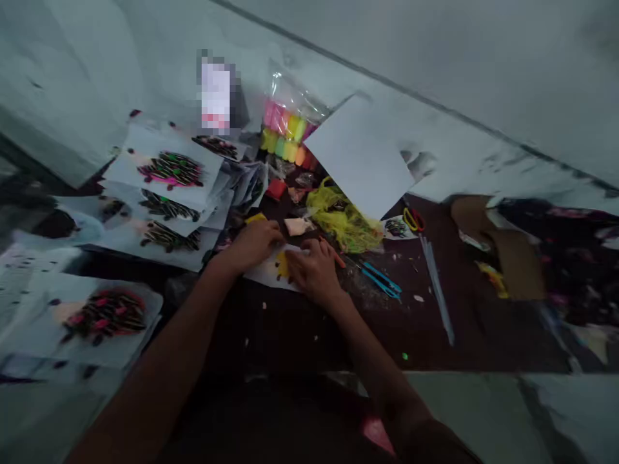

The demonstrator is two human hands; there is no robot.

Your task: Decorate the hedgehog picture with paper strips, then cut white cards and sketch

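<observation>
A small white paper (pixel 264 273) with a yellow shape (pixel 282 264) and dark spots lies on the table between my hands. My left hand (pixel 256 245) is at its upper left, fingers curled down onto the paper's edge. Bent over the right part is my right hand (pixel 316 270), its fingers closed at the yellow shape and the paper. Its fingertips are partly hidden, and the scene is dim and blurred. A slim orange stick (pixel 337 256) shows beside the right fingers.
Papers with spiky hedgehog figures (pixel 171 169) stand at the left. A bag of colourful clay (pixel 285 132), a blank white sheet (pixel 360 154) and a yellow plastic bag (pixel 338 216) lie behind. Blue scissors (pixel 382 280), red-yellow scissors (pixel 414 220) and clear sticks (pixel 438 290) lie right.
</observation>
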